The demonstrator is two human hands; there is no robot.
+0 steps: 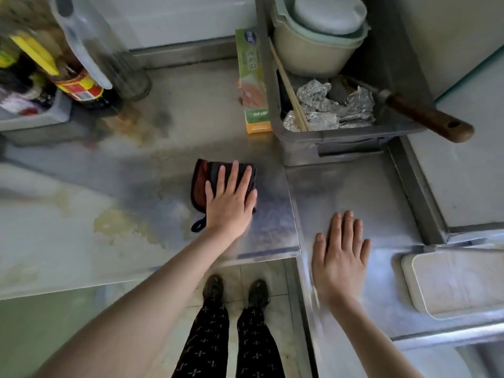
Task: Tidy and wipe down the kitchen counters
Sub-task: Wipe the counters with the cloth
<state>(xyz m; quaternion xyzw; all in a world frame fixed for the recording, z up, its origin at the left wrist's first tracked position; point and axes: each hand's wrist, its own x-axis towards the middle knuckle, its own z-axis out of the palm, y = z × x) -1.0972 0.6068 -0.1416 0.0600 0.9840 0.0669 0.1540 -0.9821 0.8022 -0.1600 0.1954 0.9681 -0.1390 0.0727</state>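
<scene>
Nearest me, my right hand (341,257) is spread flat, fingers straight and holding nothing. It is on or just above the steel table (81,186), right of and nearer than the cloth (201,181). I judge it is there to brace me while the other arm works; motion blur hides whether it actually touches. Farther right of the cloth lies a pale rounded-rectangle cutting board (452,282), matte and flat.

My left hand (231,197) presses the cloth with straight fingers, palm down and not clutching, which suits pushing it across the surface. The cloth is a folded dark pad with a reddish panel and a small hanging loop, soft against the brushed, reflective metal.

Left of the cloth and slightly nearer me, a yellowish dried stain (120,225) spreads in blotches, probably the next patch to wipe.

Beyond the cloth, a long green-and-orange cardboard box (253,83) stands against a grey plastic tub (341,140). The tub holds crumpled foil (327,110), chopsticks (289,85) and stacked pale bowls (313,50). A wooden-handled utensil (428,115) pokes out over its rim. Far left of the cloth a dark sauce bottle (81,88) with a red-and-yellow label stands, blurred.
</scene>
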